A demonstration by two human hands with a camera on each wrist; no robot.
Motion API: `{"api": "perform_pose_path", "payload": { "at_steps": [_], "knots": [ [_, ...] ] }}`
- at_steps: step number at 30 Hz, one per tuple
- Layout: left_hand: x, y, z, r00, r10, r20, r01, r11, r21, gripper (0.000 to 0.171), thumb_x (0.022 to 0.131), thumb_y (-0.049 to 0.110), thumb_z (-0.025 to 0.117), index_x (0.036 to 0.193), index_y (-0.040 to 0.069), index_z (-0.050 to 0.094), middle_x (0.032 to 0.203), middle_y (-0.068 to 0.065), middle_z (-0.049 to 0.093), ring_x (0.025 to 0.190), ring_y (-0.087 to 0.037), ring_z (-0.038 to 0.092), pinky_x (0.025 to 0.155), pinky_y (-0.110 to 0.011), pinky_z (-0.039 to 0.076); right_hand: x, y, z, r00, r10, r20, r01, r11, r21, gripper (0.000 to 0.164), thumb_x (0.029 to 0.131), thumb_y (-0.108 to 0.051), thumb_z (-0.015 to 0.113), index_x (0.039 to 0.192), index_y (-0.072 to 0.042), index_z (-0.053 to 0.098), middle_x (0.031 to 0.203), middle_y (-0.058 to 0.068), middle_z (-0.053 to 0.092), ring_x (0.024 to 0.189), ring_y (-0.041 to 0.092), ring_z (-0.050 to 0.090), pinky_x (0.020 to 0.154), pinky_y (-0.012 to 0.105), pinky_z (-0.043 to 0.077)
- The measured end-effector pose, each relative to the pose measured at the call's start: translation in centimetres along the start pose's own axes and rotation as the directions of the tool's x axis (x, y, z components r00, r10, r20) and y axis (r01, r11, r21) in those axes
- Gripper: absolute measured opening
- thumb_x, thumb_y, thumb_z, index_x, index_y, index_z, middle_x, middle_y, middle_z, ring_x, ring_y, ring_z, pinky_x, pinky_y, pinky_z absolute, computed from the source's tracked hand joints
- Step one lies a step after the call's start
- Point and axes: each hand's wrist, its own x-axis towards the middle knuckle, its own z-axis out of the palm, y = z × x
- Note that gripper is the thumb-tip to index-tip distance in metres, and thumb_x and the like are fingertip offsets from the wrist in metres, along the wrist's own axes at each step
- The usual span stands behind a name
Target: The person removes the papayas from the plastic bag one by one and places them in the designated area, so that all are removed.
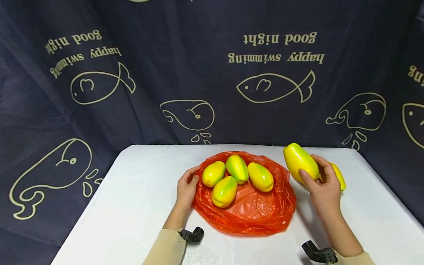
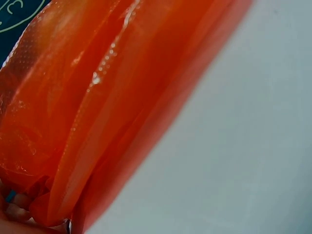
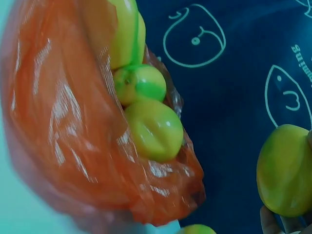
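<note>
we've got L hand (image 1: pixel 186 191) pinching the red bag (image 1: pixel 252 211), R hand (image 1: pixel 324 191) gripping a yellow-green fruit (image 1: pixel 299 160); tbh it's glossy, could slip if we hold too loosely

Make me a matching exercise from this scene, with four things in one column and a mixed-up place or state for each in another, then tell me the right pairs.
Column one:
1. Left hand
2. Right hand
3. Red plastic bag
4. Patterned cloth

Column two:
A. Dark blue, rising behind the white table
B. Holding one yellow-green fruit clear of the bag
C. Spread open, with four fruits lying in it
D. Gripping the bag's left edge

Right pairs: 1-D, 2-B, 3-C, 4-A.
</note>
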Motion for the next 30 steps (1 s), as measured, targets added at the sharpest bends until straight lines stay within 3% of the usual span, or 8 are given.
{"api": "perform_pose_path", "payload": {
  "at_steps": [5, 10, 15, 20, 30],
  "knots": [
    [-0.1, -0.1, 0.0, 1.000, 0.010, -0.010, -0.010, 1.000, 0.004, 0.032, 0.101, 0.011, 0.050, 0.130, 0.015, 0.065, 0.136, -0.007, 0.062, 0.125, -0.024, 0.055, 0.107, -0.037, 0.050, 0.4, 0.0, -0.9, 0.998, 0.011, -0.059, -0.011, 1.000, -0.001, 0.057, 0.091, -0.011, 0.072, 0.143, -0.020, 0.052, 0.129, -0.014, 0.054, 0.117, 0.004, 0.049, 0.094, 0.003, 0.045],
    [-0.1, -0.1, 0.1, 1.000, 0.018, -0.010, -0.018, 1.000, 0.008, 0.032, 0.101, 0.011, 0.050, 0.129, 0.015, 0.065, 0.135, -0.008, 0.062, 0.122, -0.023, 0.056, 0.103, -0.033, 0.052, 0.8, 0.0, -1.7, 0.990, 0.056, -0.127, -0.047, 0.996, 0.072, 0.055, 0.090, -0.008, 0.072, 0.140, -0.020, 0.054, 0.126, -0.013, 0.055, 0.116, 0.006, 0.050, 0.091, 0.002, 0.045],
    [-0.1, 0.0, 0.1, 1.000, 0.013, -0.011, -0.013, 1.000, 0.009, 0.032, 0.101, 0.012, 0.050, 0.129, 0.016, 0.065, 0.135, -0.006, 0.062, 0.122, -0.022, 0.056, 0.105, -0.035, 0.051, 1.4, 0.4, -2.7, 0.981, 0.100, -0.168, -0.075, 0.986, 0.148, 0.055, 0.088, -0.006, 0.074, 0.138, -0.019, 0.056, 0.123, -0.012, 0.056, 0.114, 0.006, 0.051, 0.088, 0.001, 0.046],
    [-0.2, 0.1, 0.0, 1.000, 0.009, -0.008, -0.009, 1.000, 0.018, 0.033, 0.101, 0.012, 0.049, 0.130, 0.017, 0.064, 0.136, -0.006, 0.061, 0.124, -0.023, 0.055, 0.108, -0.040, 0.049, 2.0, 1.0, -3.4, 0.975, 0.093, -0.200, -0.054, 0.980, 0.190, 0.055, 0.086, -0.003, 0.074, 0.136, -0.017, 0.058, 0.121, -0.013, 0.056, 0.113, 0.005, 0.051, 0.086, 0.001, 0.045],
    [-0.1, 0.1, 0.1, 1.000, -0.008, -0.011, 0.008, 1.000, 0.008, 0.033, 0.101, 0.011, 0.049, 0.130, 0.016, 0.065, 0.137, -0.006, 0.061, 0.123, -0.023, 0.055, 0.107, -0.039, 0.050, 2.7, 1.7, -4.9, 0.963, 0.102, -0.251, -0.088, 0.994, 0.067, 0.054, 0.088, -0.007, 0.073, 0.137, -0.024, 0.058, 0.127, -0.015, 0.054, 0.117, 0.003, 0.049, 0.090, 0.002, 0.043]
  ]
}}
